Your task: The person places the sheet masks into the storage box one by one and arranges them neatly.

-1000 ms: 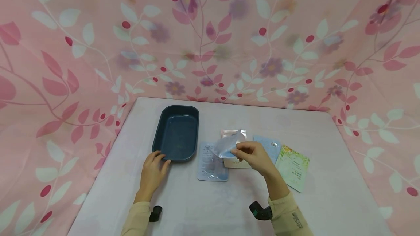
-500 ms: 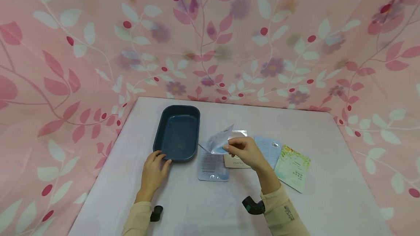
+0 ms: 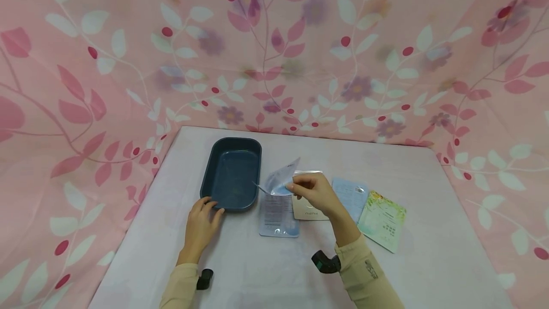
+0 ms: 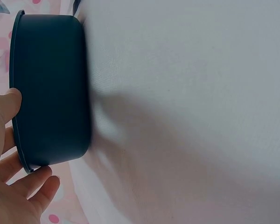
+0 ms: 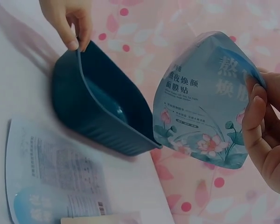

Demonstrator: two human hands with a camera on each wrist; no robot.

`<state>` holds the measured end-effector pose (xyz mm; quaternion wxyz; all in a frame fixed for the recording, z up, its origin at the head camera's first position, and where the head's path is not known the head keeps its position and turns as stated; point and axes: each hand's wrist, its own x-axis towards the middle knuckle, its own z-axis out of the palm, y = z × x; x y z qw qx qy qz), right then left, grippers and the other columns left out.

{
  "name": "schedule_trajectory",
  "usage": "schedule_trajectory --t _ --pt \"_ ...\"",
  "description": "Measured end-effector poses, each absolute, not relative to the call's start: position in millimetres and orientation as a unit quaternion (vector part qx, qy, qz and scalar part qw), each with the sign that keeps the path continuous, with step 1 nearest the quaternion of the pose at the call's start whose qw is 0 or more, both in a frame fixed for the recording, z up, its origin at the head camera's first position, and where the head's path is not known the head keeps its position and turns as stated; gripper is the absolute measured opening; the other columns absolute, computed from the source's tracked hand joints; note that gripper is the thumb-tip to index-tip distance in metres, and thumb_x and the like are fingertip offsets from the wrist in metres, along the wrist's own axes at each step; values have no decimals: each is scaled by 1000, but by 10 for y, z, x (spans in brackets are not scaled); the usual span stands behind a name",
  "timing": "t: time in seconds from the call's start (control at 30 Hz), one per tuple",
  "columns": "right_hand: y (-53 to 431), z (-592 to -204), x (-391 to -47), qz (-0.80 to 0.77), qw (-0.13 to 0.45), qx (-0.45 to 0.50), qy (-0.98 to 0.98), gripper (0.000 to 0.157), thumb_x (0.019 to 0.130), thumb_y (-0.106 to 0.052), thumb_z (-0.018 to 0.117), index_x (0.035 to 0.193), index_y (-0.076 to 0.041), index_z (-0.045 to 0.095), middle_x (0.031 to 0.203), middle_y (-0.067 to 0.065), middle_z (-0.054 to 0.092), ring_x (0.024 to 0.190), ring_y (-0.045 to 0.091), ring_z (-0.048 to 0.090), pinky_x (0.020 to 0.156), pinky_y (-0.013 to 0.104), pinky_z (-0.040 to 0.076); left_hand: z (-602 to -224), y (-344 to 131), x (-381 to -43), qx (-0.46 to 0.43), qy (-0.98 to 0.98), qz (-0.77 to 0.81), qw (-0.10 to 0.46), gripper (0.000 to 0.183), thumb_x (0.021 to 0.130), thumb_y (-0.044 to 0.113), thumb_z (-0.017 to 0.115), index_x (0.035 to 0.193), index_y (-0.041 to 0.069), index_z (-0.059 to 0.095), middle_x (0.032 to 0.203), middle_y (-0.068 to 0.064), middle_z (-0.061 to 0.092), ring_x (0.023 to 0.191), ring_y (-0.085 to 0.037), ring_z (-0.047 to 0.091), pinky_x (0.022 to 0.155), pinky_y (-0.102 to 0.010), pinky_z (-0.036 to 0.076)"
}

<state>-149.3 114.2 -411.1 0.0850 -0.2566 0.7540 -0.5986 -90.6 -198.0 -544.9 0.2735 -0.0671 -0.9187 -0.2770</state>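
My right hand (image 3: 315, 192) pinches the edge of a blue face mask packet (image 5: 196, 102) printed with pink lotus flowers. The packet is bent and raised above the table, its far corner close to the right rim of a dark blue rectangular tray (image 3: 231, 178). At the tray's near left corner my left hand (image 3: 201, 223) holds the rim between thumb and fingers. In the left wrist view the tray's outer wall (image 4: 51, 88) fills the left side. Under the raised packet lies another blue face mask packet (image 3: 279, 221), flat on the cloth.
Right of that blue packet lies a cream packet (image 3: 308, 210), partly hidden by my right hand. Further right are a light blue packet (image 3: 349, 197) and a green packet (image 3: 383, 221). A white cloth covers the table (image 3: 429, 232); a pink floral curtain (image 3: 274, 51) stands behind.
My right hand has carried the lotus packet leftward and slightly away, toward the tray's right rim. The left hand and tray have stayed in place.
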Motion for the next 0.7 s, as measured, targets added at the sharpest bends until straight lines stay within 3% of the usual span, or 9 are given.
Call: schedule_trajectory --t 0.53,0.7 --pt "978 -4029 -1658 -603 93 -261 748 10 89 1 61 81 7 64 69 22 53 61 18 53 60 25 50 -5444 -1965 -896 -64 -918 -279 274 29 74 7 79 94 -9 66 106 -28 60 102 -44 55 84 -56 45" --pt "898 -4026 -1705 -608 99 -256 745 11 89 0 61 86 10 65 70 16 57 62 19 53 60 25 50 -5433 -1964 -896 -63 -918 -282 270 30 75 8 79 95 -10 66 107 -28 59 103 -43 54 85 -55 45"
